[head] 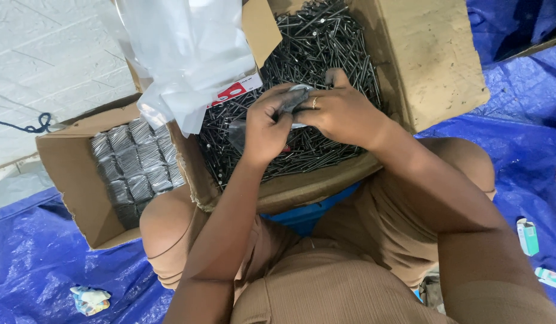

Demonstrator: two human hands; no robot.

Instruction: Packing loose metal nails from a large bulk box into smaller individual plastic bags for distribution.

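Small clear packet (pixel 296 99) mostly hidden between left hand (pixel 267 123) and right hand (pixel 341 111), both pinched shut on it; nail-filled cardboard box (pixel 434 66) beneath, plastic bag (pixel 188 54) overhanging.

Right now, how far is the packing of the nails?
Done: rows of filled small packets lie in the left carton. In hand: the left hand and right hand hold one small clear packet. Left: the big box remains full of loose nails.

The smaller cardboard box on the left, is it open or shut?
Open. The flaps of the smaller cardboard box are folded outward, and rows of grey wrapped packets show inside, filling much of it.
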